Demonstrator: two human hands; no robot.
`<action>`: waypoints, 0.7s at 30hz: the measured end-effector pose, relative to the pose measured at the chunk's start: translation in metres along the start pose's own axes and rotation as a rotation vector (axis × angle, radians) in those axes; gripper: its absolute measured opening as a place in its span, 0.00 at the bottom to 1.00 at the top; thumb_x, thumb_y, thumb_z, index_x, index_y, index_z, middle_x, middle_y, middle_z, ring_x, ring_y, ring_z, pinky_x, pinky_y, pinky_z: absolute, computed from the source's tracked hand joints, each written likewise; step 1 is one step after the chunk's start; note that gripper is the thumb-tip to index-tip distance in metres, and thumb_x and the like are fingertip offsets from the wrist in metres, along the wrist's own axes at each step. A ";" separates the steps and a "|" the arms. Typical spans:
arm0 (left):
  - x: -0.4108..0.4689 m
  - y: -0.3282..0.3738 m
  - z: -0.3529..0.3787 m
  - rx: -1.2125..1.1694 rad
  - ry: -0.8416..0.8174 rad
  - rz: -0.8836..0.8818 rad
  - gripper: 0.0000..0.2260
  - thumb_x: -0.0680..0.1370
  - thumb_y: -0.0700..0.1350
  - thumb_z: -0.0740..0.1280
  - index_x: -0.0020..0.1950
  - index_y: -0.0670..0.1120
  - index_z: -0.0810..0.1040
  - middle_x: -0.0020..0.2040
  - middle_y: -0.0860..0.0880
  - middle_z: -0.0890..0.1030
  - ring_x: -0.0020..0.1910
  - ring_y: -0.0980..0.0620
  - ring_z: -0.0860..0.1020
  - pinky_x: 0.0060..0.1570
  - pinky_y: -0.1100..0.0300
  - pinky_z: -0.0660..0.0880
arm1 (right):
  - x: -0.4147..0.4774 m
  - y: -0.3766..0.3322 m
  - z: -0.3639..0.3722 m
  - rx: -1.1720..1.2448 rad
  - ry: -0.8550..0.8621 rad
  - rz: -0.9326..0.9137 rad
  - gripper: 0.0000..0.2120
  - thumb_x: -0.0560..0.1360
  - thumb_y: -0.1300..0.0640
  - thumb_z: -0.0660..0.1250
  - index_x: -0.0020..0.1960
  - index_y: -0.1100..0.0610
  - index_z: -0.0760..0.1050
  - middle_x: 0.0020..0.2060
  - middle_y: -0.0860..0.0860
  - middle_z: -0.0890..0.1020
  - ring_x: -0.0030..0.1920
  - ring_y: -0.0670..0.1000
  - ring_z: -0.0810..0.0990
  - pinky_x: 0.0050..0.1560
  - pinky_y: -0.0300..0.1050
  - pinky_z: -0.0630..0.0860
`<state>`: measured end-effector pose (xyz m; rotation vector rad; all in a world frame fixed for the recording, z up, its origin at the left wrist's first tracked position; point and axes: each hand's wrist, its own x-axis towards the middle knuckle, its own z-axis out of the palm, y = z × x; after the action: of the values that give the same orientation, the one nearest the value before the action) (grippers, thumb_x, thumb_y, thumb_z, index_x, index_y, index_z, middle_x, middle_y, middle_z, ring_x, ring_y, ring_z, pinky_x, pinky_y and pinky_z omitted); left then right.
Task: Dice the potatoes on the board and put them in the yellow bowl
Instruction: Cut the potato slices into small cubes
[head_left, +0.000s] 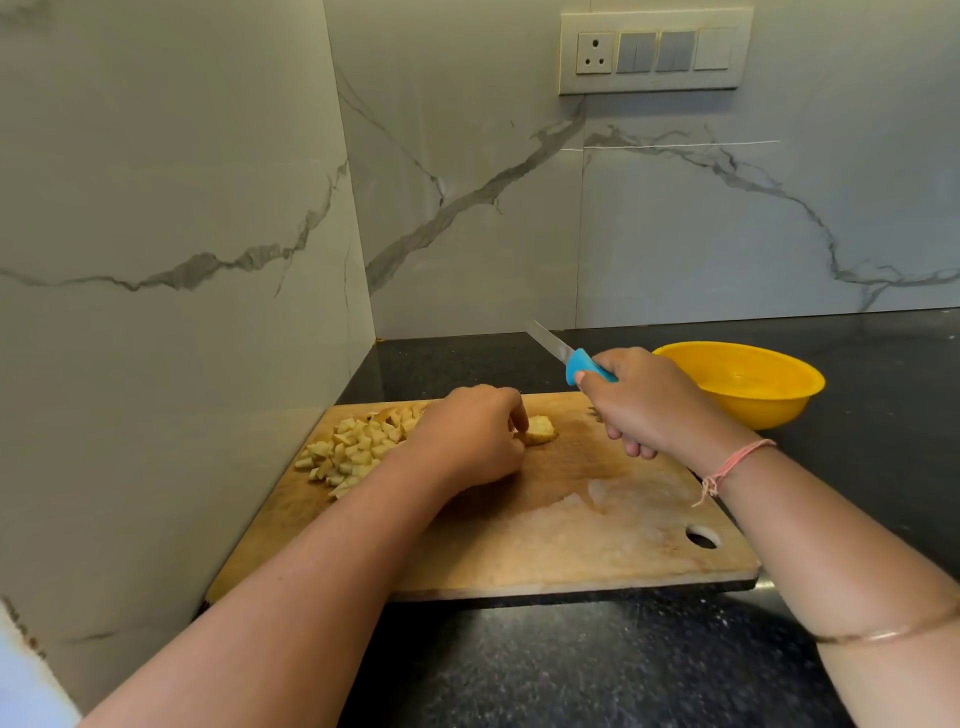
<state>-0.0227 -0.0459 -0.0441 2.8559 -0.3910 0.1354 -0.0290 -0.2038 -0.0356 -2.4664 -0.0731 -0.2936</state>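
Note:
A wooden cutting board (545, 540) lies on the dark counter. A pile of diced potato (350, 449) sits at its far left corner. My left hand (470, 436) is curled over a remaining potato piece (541, 429) near the board's middle back, its fingertips on it. My right hand (641, 400) grips a knife by its blue handle (584, 366), lifted above the board; the blade (548, 343) points up and to the left. The yellow bowl (748, 382) stands behind the board's right end and looks empty.
Marble walls close the corner to the left and behind the board. The black counter (571, 670) runs in front and to the right. A switch panel (654, 52) is on the back wall. The board has a hanging hole (702, 536) near its right front corner.

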 end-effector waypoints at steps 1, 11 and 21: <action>-0.001 0.000 0.001 0.001 -0.006 0.001 0.11 0.79 0.44 0.64 0.61 0.51 0.74 0.58 0.51 0.77 0.55 0.53 0.75 0.56 0.56 0.77 | 0.000 0.000 0.001 0.005 -0.004 -0.001 0.20 0.81 0.50 0.54 0.72 0.54 0.64 0.32 0.51 0.76 0.26 0.46 0.73 0.22 0.35 0.68; 0.002 -0.001 0.004 -0.016 0.102 0.026 0.11 0.78 0.51 0.65 0.60 0.53 0.74 0.57 0.52 0.74 0.54 0.53 0.73 0.57 0.55 0.75 | -0.001 0.002 0.003 0.032 0.006 -0.015 0.20 0.81 0.50 0.55 0.72 0.54 0.64 0.33 0.51 0.77 0.26 0.46 0.74 0.23 0.36 0.69; 0.004 -0.001 0.002 0.035 0.059 0.032 0.07 0.76 0.48 0.67 0.53 0.51 0.73 0.53 0.51 0.73 0.50 0.54 0.73 0.50 0.61 0.74 | 0.000 0.003 0.006 0.036 -0.001 -0.033 0.19 0.81 0.49 0.55 0.70 0.54 0.66 0.33 0.51 0.77 0.25 0.46 0.74 0.23 0.36 0.69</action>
<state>-0.0188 -0.0466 -0.0458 2.8734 -0.4265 0.2346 -0.0279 -0.2026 -0.0417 -2.4317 -0.1187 -0.3030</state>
